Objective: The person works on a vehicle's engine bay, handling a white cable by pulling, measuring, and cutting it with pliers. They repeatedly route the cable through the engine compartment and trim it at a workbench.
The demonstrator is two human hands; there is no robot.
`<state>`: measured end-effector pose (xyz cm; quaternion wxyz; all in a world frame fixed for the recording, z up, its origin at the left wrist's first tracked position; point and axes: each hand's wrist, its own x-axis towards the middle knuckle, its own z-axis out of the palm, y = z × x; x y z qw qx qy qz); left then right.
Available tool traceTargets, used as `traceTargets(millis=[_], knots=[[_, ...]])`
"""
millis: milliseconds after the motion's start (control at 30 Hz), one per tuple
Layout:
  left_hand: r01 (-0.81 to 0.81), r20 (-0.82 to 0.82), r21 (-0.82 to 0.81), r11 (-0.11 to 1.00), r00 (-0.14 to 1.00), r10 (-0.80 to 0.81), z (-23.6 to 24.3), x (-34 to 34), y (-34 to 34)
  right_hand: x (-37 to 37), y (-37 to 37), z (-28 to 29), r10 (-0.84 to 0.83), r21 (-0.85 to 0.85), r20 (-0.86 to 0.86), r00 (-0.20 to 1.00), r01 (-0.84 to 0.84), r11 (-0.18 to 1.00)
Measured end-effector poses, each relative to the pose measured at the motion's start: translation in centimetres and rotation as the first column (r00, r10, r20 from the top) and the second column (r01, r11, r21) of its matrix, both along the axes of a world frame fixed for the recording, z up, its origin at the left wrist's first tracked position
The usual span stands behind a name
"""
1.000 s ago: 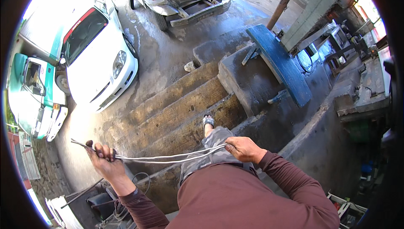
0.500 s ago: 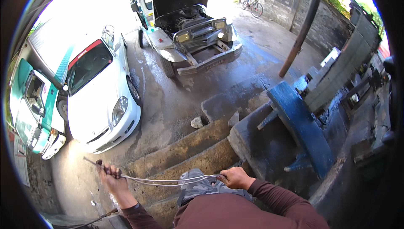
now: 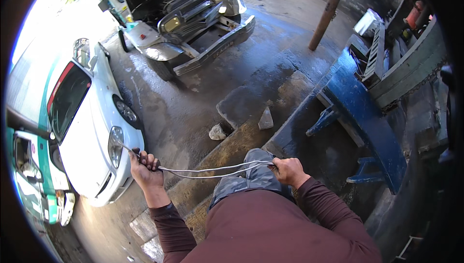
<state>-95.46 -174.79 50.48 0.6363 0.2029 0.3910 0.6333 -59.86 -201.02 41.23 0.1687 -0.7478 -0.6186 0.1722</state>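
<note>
A pale, thin cable (image 3: 208, 170) stretches in two sagging strands across the front of my body, between both hands. The fingers of my left hand (image 3: 146, 170) are wrapped round one end of it, and a thin, stiff grey piece (image 3: 124, 146) sticks out past them to the upper left. At the other end, my right hand (image 3: 290, 171) pinches the cable between thumb and fingers. What else lies inside either fist is hidden. Below the cable are my grey camouflage trousers (image 3: 261, 159) and maroon shirt (image 3: 256, 219).
A blue wooden bench (image 3: 362, 118) stands at the right, near a brown post (image 3: 330, 11). Concrete steps (image 3: 227, 152) lie below, with a loose stone (image 3: 217, 132) and a wedge-shaped block (image 3: 265, 119). Ahead are a white car (image 3: 87, 147) and a jeep (image 3: 193, 26), hood raised.
My view has swung, so the vehicles sit further left and higher. Both hands have shifted right and up in the picture, still holding the cable between them.
</note>
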Motion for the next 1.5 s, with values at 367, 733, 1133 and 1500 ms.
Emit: traceTargets(millis=[367,733,1133,1500], knots=[[-0.188,-0.184,0.245,0.951,0.954,0.236,-5.3,16.1,16.9,12.1,24.5,-12.0,-0.001,-0.176,-0.178,0.984,-0.03,0.984],[0.221,-0.584,0.431,0.875,0.807,0.084,-15.2,35.1,38.6,32.4,44.1,-18.6,-0.235,0.208,-0.024,0.972,0.234,0.95],[0.743,0.101,0.048,0.668,0.662,-0.743,-21.4,66.3,61.2,58.3,54.3,-17.6,-0.663,0.038,0.188,0.725,0.669,0.742],[0.982,0.061,0.189,-0.015,-0.027,-0.998,-15.7,89.2,74.4,84.6,61.7,-15.5,-0.756,0.183,-0.054,0.653,0.75,0.635]])
